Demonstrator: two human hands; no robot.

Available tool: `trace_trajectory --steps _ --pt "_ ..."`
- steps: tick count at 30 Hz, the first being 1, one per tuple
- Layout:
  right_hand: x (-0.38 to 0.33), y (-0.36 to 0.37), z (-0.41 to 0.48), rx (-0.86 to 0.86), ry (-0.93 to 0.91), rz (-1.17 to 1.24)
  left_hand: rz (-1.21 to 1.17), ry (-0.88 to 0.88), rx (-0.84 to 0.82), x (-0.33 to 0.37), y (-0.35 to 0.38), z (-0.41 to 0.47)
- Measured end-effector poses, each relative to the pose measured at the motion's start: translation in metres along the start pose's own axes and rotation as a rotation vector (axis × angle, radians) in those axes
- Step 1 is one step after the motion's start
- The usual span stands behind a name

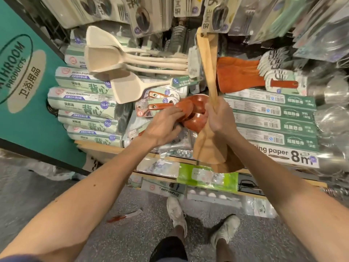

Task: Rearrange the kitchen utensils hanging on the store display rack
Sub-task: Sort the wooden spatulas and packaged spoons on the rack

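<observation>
Several rows of utensils crowded the display rack (178, 37), and the sorting looked mid-step. The tan wooden spatulas (207, 146) hung at its centre, blades low, with the right hand (220, 118) wrapped tight round their handles. Just beside them the left hand (162, 127) clasped the red-brown spoons (196, 103), fingers over a bowl. Next, I judged, one bunch needed lifting clear without snagging the other.

A grey speckled floor (132, 233) is spreading beneath pale wooden shelves (105, 148) that are carrying packaged stock. A teal sign panel (37, 120) is standing at the left, reading bathroom products. Even indoor light is falling throughout.
</observation>
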State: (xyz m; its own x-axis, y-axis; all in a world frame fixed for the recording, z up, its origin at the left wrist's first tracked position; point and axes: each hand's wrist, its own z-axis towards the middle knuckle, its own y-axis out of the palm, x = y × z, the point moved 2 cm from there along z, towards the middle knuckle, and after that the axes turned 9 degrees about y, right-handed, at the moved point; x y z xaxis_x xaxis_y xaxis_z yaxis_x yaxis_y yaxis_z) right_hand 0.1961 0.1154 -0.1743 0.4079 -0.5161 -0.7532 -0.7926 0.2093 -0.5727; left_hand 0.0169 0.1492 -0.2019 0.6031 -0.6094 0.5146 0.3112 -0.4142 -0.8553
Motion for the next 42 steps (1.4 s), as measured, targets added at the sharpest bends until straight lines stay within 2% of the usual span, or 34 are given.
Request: trace_trajectory --steps 3,9,12,15,18,19,21,27,33,36,39,41,42 --pt "0.016 -0.002 -0.022 -0.06 0.013 0.083 0.092 -0.042 -0.031 -0.004 0.009 -0.005" --pt "0.041 0.005 -0.058 -0.168 0.071 0.096 0.207 -0.098 0.094 0.006 0.015 -0.014" --pt "0.044 0.009 -0.075 -0.259 0.078 0.13 0.14 -0.122 0.288 0.023 0.008 -0.033" --pt "0.041 0.012 -0.096 -0.333 0.007 0.094 -0.188 -0.31 0.553 0.041 0.002 -0.07" --pt "0.038 0.027 -0.123 -0.41 0.029 0.119 -0.774 -0.668 0.737 0.06 -0.003 -0.112" --pt "0.038 0.035 -0.134 -0.445 0.054 0.153 -0.947 -0.736 0.782 0.065 -0.001 -0.128" --pt "0.037 0.054 -0.156 -0.525 0.086 0.178 -1.086 -0.806 0.837 0.072 0.006 -0.164" --pt "0.053 0.125 -0.22 -0.753 0.011 -0.088 -1.3 -0.917 0.981 0.068 0.045 -0.274" --pt "0.102 0.228 -0.271 -0.905 -0.01 -0.296 -1.52 -1.172 1.154 0.016 0.143 -0.374" --pt "0.139 0.287 -0.278 -0.983 0.049 -0.404 -1.622 -1.184 1.194 -0.024 0.206 -0.402" --pt "0.194 0.376 -0.275 -1.019 0.09 -0.465 -1.779 -1.265 1.165 -0.096 0.293 -0.437" --pt "0.235 0.425 -0.27 -1.036 0.146 -0.487 -1.76 -1.383 1.093 -0.144 0.355 -0.465" --pt "0.252 0.446 -0.266 -1.025 0.165 -0.514 -1.67 -1.451 1.033 -0.167 0.383 -0.479"
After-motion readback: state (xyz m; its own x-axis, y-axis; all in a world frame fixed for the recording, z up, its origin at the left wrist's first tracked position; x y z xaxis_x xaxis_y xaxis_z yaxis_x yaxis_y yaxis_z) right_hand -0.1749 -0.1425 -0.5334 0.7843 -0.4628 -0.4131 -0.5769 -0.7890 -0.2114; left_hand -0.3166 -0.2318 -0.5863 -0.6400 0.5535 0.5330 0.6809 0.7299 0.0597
